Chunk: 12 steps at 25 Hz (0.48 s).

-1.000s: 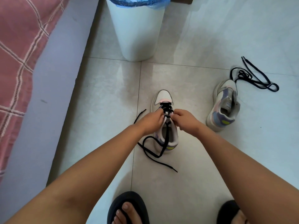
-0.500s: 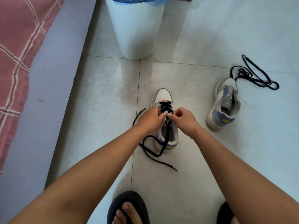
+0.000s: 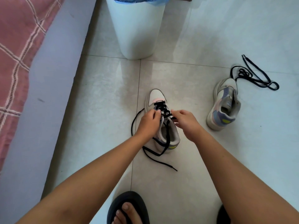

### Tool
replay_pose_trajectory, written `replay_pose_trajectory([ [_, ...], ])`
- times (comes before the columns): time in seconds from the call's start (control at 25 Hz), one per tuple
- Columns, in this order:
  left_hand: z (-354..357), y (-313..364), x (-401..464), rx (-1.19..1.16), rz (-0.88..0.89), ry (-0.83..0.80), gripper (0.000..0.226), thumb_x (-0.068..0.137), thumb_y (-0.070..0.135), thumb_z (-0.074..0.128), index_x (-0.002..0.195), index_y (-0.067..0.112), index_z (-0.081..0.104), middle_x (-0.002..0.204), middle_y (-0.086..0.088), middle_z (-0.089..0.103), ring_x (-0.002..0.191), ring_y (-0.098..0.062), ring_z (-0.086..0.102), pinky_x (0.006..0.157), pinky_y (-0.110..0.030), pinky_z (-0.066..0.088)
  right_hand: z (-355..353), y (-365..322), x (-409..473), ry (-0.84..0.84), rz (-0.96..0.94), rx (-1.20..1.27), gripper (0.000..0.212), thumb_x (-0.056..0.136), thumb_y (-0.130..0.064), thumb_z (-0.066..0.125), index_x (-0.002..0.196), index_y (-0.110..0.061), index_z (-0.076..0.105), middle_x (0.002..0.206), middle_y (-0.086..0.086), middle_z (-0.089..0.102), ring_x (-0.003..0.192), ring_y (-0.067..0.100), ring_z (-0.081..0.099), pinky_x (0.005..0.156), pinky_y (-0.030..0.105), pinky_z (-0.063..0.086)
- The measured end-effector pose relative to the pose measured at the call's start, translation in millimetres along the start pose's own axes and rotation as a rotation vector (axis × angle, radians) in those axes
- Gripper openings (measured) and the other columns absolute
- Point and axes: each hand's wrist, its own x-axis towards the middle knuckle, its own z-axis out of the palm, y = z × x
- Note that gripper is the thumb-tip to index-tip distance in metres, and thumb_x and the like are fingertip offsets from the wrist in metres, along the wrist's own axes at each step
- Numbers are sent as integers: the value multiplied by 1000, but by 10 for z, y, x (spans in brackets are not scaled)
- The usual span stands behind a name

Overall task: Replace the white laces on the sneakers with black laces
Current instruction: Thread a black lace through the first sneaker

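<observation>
- Near sneaker [image 3: 163, 126] stands on the glossy tiled floor [image 3: 103, 94], a flat woven black lace [image 3: 161, 109] criss-crossed through its lower eyelets, loose ends trailing
- Left hand [image 3: 149, 123] curls on the sneaker's collar
- Right hand [image 3: 186, 122] pinches the lace
- Unlaced second sneaker [image 3: 224, 107] lies apart beside a tangled spare lace [image 3: 255, 76]

Both my bare forearms reach up from the bottom corners and converge at mid-frame. My left hand [image 3: 149, 122] sits knuckles up, fingers curled and tips pinched together. My right hand [image 3: 186, 122] lies just beside it, fingers curled, forefinger and thumb pointing toward the left.
</observation>
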Motion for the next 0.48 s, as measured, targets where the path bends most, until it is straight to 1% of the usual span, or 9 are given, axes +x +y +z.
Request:
replay_pose_trajectory([
  [0.08,-92,141,155,228,-19,-125,37,98,34,43,68,12,47,64,-1,46,62,-17,42,56,-29,29,-27,-116,2,-52,-81,-261,18,89,-26,63,78,-12,58,78,2,57,71,13,50,68,28,42],
  [0.12,-123,188,223,289,-27,-184,37,96,33,46,66,13,46,63,-3,46,60,-19,42,56,-29,31,-29,-142,10,-70,-104,-347,17,88,-23,64,75,-14,57,75,0,56,69,12,49,67,28,41],
  [0.16,-138,218,272,282,-43,-235,34,96,31,48,67,13,47,66,-6,48,61,-20,44,58,-28,35,-24,-151,16,-71,-106,-391,19,89,-19,64,72,-15,55,72,0,54,67,12,47,66,27,41],
  [0.2,-144,233,288,206,-64,-270,30,96,28,48,70,14,48,70,-7,50,62,-21,47,60,-29,38,-13,-144,24,-58,-86,-368,21,89,-17,63,70,-16,54,72,1,54,68,13,47,64,27,40],
  [0.28,-87,173,232,-89,-95,-253,26,98,22,46,74,16,47,72,-5,51,62,-17,49,58,-27,43,3,-85,50,4,64,-86,23,92,-14,58,70,-14,54,78,8,55,69,16,49,60,26,38],
  [0.36,20,28,104,-375,-120,-105,25,100,19,44,75,17,49,69,0,52,61,-12,47,57,-24,42,7,-70,42,54,258,270,21,95,-10,52,74,-9,54,78,10,57,65,15,52,57,23,41],
  [0.4,57,-33,45,-487,-146,-33,26,100,18,43,74,17,49,67,1,51,60,-11,46,57,-24,40,10,-69,29,77,319,353,20,96,-9,51,76,-8,55,77,9,58,63,14,53,57,23,43],
  [0.44,84,-70,11,-552,-172,10,27,100,18,43,73,17,49,65,1,50,58,-11,45,57,-24,39,15,-66,15,100,337,366,19,95,-8,51,77,-8,55,76,7,58,63,14,54,57,23,44],
  [0.48,93,-77,19,-545,-186,24,28,99,19,44,72,16,50,64,1,50,58,-11,44,58,-25,39,25,-57,15,118,320,332,18,95,-9,53,77,-8,55,75,7,59,62,14,55,56,23,44],
])
